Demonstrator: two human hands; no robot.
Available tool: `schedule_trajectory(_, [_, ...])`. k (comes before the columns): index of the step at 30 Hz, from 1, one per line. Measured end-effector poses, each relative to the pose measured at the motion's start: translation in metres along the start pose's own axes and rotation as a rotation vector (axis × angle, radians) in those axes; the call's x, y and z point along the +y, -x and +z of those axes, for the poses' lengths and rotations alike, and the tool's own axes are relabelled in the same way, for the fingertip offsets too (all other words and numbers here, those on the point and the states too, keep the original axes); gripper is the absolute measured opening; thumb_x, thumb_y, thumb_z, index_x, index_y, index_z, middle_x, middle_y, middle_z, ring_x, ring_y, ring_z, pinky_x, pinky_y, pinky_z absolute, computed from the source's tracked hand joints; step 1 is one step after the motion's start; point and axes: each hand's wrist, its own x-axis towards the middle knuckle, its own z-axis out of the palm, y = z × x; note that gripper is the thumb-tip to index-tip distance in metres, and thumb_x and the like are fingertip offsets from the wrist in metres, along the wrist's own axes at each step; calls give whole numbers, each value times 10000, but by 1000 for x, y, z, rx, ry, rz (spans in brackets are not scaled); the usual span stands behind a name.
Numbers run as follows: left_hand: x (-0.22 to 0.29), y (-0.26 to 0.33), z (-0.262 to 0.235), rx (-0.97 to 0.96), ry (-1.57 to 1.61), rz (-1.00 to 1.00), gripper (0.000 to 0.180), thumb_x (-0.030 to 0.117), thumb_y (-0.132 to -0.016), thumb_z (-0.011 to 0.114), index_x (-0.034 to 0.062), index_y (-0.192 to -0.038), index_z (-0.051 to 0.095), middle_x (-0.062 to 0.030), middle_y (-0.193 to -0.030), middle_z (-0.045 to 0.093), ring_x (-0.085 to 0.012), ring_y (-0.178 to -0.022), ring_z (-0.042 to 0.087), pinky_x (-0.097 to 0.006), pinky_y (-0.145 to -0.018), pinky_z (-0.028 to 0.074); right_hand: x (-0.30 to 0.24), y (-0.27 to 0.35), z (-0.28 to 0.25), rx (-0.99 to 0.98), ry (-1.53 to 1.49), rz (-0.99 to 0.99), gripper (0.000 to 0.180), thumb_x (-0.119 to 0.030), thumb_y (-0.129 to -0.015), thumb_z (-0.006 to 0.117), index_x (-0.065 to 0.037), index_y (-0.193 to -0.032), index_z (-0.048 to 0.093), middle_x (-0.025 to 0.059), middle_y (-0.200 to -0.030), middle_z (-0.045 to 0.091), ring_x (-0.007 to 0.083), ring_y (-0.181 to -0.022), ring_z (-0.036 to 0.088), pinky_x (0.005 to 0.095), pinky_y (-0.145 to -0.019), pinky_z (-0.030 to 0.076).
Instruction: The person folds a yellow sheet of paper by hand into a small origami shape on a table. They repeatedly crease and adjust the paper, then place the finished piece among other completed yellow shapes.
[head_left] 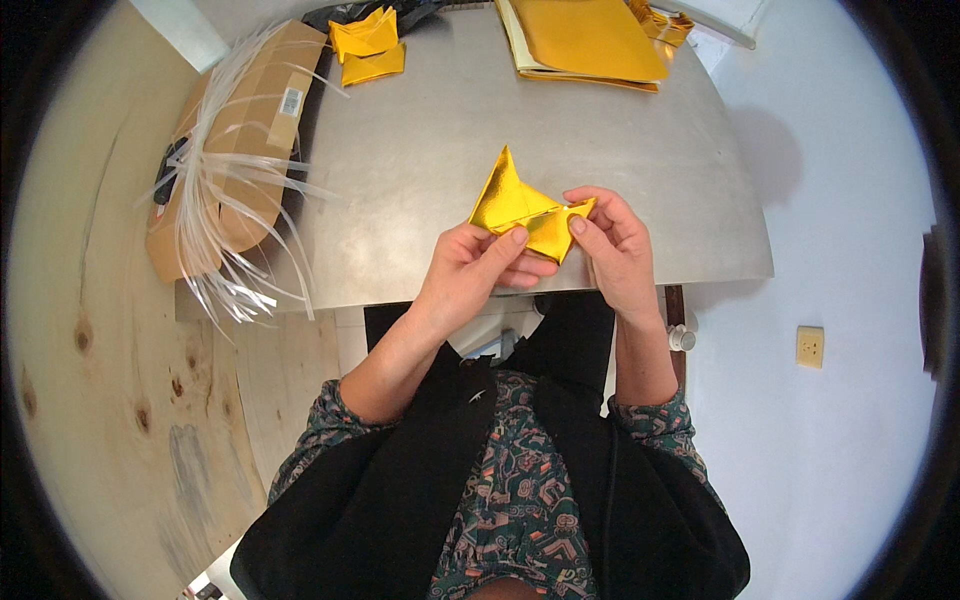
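Between my two hands is a piece of shiny gold foil paper (512,203), folded into a shape with a tall point at its upper left and a smaller point at its right. My left hand (478,265) grips its lower left part, thumb on top and fingers curled beneath. With thumb and forefinger, my right hand (615,245) pinches the small right point. The folded paper is held above the near part of the metal table (420,170). My fingers hide parts of its lower edge.
At the table's back left sit folded gold paper pieces (365,45). A stack of gold paper sheets (585,45) lies at the back right, more folded gold paper (665,25) beside it. On the left, white plastic strips (225,150) drape over a cardboard box (280,75). A wall socket (810,346) is at right.
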Motion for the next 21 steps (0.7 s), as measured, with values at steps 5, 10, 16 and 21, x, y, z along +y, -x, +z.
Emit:
schedule_trajectory(5, [-1,-6,-5,53,104,-38,330,217,-1080,596,-49,-1272,637,-164,-1095,745,-236,-881,784,-298,-700,656,1,0,3,59,-64,29,273,-102,-1025,673,-2,-1276,635,10,-979,673,83,-890,626,259,-815,530])
schedule_trajectory(10, [2,-10,-8,84,233,-4,301,241,-1063,631,-20,-1205,676,-133,-1041,743,-222,-834,780,-286,-599,638,0,-2,3,-55,-50,17,227,-110,-1032,669,4,-1224,631,41,-1008,697,95,-882,638,262,-808,539])
schedule_trajectory(16, [1,-14,-4,110,261,5,236,240,-1048,658,23,-1131,702,-99,-1008,744,-186,-780,750,-280,-545,607,-3,1,5,-128,99,77,138,-126,-1031,681,-6,-1085,638,29,-921,698,78,-817,620,247,-754,522])
schedule_trajectory(21, [0,-15,-10,90,269,-27,195,238,-1039,675,47,-1024,713,-70,-914,732,-167,-751,730,-277,-528,582,-5,1,5,-123,165,98,129,-124,-1033,675,-27,-972,616,14,-854,690,67,-771,602,239,-727,507])
